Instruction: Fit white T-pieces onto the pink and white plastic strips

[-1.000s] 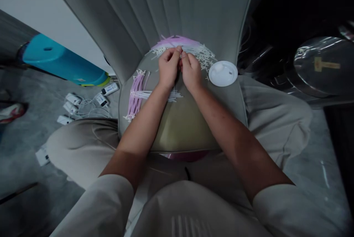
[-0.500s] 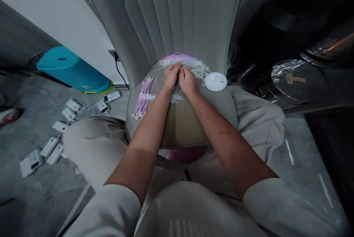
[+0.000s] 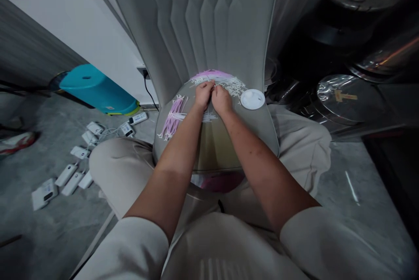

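Note:
Over the rear part of a grey chair seat, my left hand and my right hand meet at the fingertips. Both are closed in a pinch; whatever lies between the fingers is too small to make out. Just behind them spreads a heap of thin white strips with small knobbed ends, with a band of pink strips along its back. Left of my left forearm lies a bundle of pink strips with white ends. White strips lie crosswise from it, partly under the forearm.
A round white lid-like dish holding something white sits at the seat's right edge. Several white power banks with cables lie on the floor at left, near a turquoise container. Large metal pots stand at right.
The view has shifted slightly, so the surroundings sit a little differently in the frame. My hands stay pinched together at the same place over the seat.

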Demonstrator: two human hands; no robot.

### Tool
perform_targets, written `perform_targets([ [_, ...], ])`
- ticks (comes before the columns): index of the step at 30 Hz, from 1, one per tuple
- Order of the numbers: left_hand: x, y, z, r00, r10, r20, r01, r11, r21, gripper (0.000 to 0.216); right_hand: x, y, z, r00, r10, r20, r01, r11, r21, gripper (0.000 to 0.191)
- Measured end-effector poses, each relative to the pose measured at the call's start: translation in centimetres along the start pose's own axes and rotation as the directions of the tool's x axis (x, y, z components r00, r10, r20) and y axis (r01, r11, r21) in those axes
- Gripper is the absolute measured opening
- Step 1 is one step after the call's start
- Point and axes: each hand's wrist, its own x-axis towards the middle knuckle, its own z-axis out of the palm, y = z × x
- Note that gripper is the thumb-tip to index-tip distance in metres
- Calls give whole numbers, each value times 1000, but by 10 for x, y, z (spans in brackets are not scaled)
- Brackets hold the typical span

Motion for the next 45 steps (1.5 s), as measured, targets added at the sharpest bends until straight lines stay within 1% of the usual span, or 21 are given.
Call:
perform_targets([
  [8,2,-4,-2,1000,0,10,0,997,74,44,1,1,-1,1000,28,-3,-28,999,34,32],
  [14,3,-6,-1,1000,14,-3,-14,994,108,39,1,3,-2,1000,17,-1,-17,999,50,32],
  [20,2,-6,-3,1000,30,1,-30,990,141,39,2,3,-2,1000,8,22,-9,998,66,33],
  [30,3,-7,-3,1000,-1,10,-1,988,157,35,0,2,-4,1000,29,3,-29,994,108,31],
  [36,-5,-1,2,1000,-2,-4,3,993,120,32,-2,-2,-9,999,48,-10,-46,994,101,33],
  [40,-16,5,3,999,8,-51,-4,997,73,23,-6,-5,-14,999,43,-9,-42,995,96,32],
  [43,-22,17,-2,994,-6,-110,9,1000,29,25,-8,-4,-16,1000,23,5,-23,995,100,24],
  [45,-24,34,-7,990,-20,-141,18,1000,-16,26,-8,-3,-16,1000,20,8,-21,995,100,24],
])
